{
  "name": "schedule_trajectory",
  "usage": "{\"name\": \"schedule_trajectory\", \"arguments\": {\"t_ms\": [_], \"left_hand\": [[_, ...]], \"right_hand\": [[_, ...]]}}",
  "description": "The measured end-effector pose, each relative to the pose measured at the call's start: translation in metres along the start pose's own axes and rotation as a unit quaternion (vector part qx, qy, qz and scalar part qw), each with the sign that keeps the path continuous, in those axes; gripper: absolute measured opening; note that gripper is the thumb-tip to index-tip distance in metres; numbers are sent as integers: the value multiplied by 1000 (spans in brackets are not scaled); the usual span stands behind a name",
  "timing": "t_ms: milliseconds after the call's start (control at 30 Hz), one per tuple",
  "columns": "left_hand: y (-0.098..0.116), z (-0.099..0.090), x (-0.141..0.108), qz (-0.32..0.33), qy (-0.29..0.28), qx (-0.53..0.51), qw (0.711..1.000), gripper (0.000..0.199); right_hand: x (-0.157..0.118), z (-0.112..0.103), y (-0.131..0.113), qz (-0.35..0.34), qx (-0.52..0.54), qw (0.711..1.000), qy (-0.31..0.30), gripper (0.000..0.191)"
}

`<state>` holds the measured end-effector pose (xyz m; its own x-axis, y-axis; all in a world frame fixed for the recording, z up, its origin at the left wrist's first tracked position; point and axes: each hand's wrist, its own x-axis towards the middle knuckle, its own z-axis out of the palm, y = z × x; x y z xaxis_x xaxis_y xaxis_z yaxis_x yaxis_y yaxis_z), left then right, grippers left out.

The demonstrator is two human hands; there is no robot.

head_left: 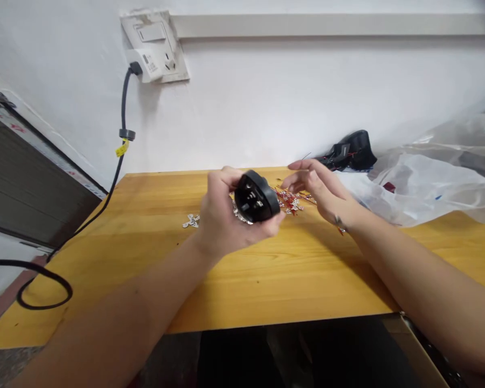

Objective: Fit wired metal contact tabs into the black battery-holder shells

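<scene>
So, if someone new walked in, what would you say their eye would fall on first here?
The round black plug-like part held in the left hand stands out first, above the middle of the yellow wooden table. Just beyond it lies a scatter of red and silver scraps, with the right hand reaching over them. At far right lies a white plastic bag.

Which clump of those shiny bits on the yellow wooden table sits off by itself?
The small silver-white clump, left of the left hand; the red-and-silver clump lies beside the right hand.
</scene>
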<state>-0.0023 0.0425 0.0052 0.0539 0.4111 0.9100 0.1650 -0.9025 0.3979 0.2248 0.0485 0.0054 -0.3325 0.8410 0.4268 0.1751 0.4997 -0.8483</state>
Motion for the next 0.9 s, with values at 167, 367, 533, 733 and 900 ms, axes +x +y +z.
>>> {"name": "schedule_trajectory", "arguments": {"t_ms": [167, 367, 533, 733, 900], "left_hand": [[12, 1, 7, -229, 47, -30, 972, 52], [7, 2, 12, -435, 50, -262, 860, 36], [6, 0, 17, -488, 91, -353, 793, 30], [13, 0, 20, -556, 27, -362, 747, 32], [12, -7, 23, -556, 8, -419, 718, 36]], "right_hand": [[6, -3, -1, 41, -234, 970, -49, 23], [4, 22, 6, 59, -280, 946, -150, 15], [9, 37, 12, 96, -330, 930, -131, 9], [10, 35, 17, 104, -316, 936, -111, 7], [13, 39, 15, 101, -301, 941, -113, 4]]}}
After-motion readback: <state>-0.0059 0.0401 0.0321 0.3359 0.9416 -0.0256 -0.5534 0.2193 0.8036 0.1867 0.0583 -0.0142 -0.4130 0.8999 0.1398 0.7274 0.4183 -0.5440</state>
